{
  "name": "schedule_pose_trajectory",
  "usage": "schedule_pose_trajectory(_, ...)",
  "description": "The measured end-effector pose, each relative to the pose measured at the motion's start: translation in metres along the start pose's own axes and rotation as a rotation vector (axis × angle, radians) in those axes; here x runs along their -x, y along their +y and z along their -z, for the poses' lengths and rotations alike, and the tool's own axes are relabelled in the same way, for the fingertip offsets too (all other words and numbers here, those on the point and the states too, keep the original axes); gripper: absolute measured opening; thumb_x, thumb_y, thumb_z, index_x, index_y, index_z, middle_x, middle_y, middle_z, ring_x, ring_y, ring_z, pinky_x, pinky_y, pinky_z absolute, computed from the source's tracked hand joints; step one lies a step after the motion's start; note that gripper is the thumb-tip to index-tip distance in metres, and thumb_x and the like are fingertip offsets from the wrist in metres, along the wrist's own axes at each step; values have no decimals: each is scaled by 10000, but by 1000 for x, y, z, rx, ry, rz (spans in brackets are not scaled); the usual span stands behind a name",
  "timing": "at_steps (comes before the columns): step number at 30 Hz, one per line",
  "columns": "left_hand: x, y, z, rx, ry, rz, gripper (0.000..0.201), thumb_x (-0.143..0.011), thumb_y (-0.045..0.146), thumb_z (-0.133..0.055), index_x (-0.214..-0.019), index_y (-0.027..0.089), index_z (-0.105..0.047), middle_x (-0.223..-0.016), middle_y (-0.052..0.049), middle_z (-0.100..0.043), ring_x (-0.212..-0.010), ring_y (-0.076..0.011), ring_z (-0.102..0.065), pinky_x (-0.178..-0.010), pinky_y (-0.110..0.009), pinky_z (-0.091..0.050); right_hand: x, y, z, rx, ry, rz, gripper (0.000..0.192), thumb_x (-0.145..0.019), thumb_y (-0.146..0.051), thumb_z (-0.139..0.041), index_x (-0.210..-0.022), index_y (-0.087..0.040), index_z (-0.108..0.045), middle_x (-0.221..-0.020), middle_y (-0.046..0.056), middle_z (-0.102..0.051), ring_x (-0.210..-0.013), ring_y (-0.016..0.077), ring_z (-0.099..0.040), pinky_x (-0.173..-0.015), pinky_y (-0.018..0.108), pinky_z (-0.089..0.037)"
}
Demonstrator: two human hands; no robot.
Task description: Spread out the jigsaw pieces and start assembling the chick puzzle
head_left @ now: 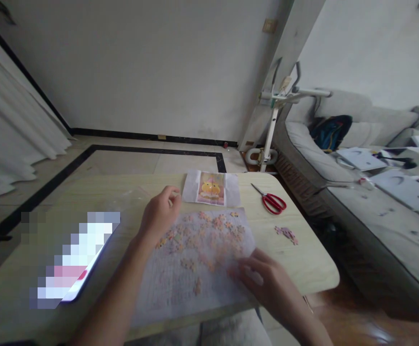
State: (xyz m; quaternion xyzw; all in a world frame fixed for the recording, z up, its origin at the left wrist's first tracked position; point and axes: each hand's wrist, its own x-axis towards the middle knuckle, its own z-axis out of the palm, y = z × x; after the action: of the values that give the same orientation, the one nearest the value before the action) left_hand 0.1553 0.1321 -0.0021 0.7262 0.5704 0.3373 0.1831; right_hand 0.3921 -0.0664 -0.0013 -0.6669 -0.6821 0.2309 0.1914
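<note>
Many small jigsaw puzzle pieces in orange, pink and yellow lie loose on a white sheet. My left hand hovers by the sheet's upper left edge, fingers curled inward; whatever they may hold is hidden. Over the sheet's right side is my right hand, its thumb and forefinger pointing left toward the pieces. Motion smears its fingertips, so I cannot see whether a piece is between them. Beyond the sheet lies a paper with a picture of a yellow cartoon figure.
Red-handled scissors and a small heap of pinkish puzzle pieces lie on the table's right side. A lit tablet or phone, partly pixelated, is on the left. Clear plastic lies behind my left wrist. A grey sofa stands right.
</note>
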Motion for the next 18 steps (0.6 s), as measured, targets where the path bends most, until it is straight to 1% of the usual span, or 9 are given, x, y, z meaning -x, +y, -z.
schedule_pose_trajectory(3,1,-4,-1,-25,-26,-47,270,-874,328,-459,-1038,194,-625,-783,-32,-694,-664,-181,-645,-585,-247,-425,3,-4,-9,61,17,-4,191,-930,-341,-535,-915,-244,-699,-818,32,-581,-724,163,-596,-648,272,-450)
schedule_pose_trajectory(7,4,-4,0,-50,-38,-82,279,-875,314,-450,-1054,187,-621,-785,-35,-697,-634,-173,-638,-574,-245,-424,1,-7,-18,144,-24,14,192,-921,-273,-529,-784,-225,-655,-761,16,-551,-660,135,-566,-580,241,-405)
schedule_pose_trajectory(11,-2,1,9,-90,-66,-110,281,-863,286,-456,-1057,187,-634,-752,-30,-691,-618,-171,-630,-574,-255,-428,0,-8,-23,158,-38,24,217,-919,-230,-518,-720,-206,-603,-763,13,-552,-657,122,-560,-569,227,-384)
schedule_pose_trajectory(13,1,4,20,-69,-86,-113,285,-848,272,-463,-1050,184,-644,-694,-14,-673,-594,-167,-620,-575,-263,-438,1,-6,-24,134,-33,29,208,-932,-237,-501,-758,-209,-611,-780,14,-556,-672,122,-565,-591,229,-396)
schedule_pose_trajectory(15,16,10,39,15,-104,-88,289,-847,286,-464,-1038,185,-656,-669,-6,-664,-589,-165,-617,-567,-268,-456,4,-3,-24,110,-36,43,208,-948,-254,-479,-797,-212,-617,-794,16,-557,-686,125,-568,-606,233,-406)
schedule_pose_trajectory(16,30,14,50,72,-114,-70,296,-860,323,-468,-1037,187,-661,-711,-16,-678,-625,-170,-630,-570,-272,-474,6,-1,-24,96,-39,53,214,-955,-264,-466,-812,-214,-617,-805,19,-559,-694,128,-569,-607,234,-409)
schedule_pose_trajectory(17,47,19,61,118,-93,-57,302,-871,354,-469,-1041,200,-666,-740,-22,-687,-662,-177,-641,-569,-276,-488,8,0,-24,81,-42,62,220,-960,-271,-456,-820,-214,-615,-809,22,-560,-697,131,-569,-601,235,-411)
schedule_pose_trajectory(18,67,23,74,149,-106,-62,297,-873,373,-487,-1067,240,-670,-771,-18,-695,-714,-189,-654,-575,-283,-506,9,1,-25,66,-42,65,225,-963,-276,-448,-824,-215,-615,-808,25,-561,-698,135,-570,-593,236,-412)
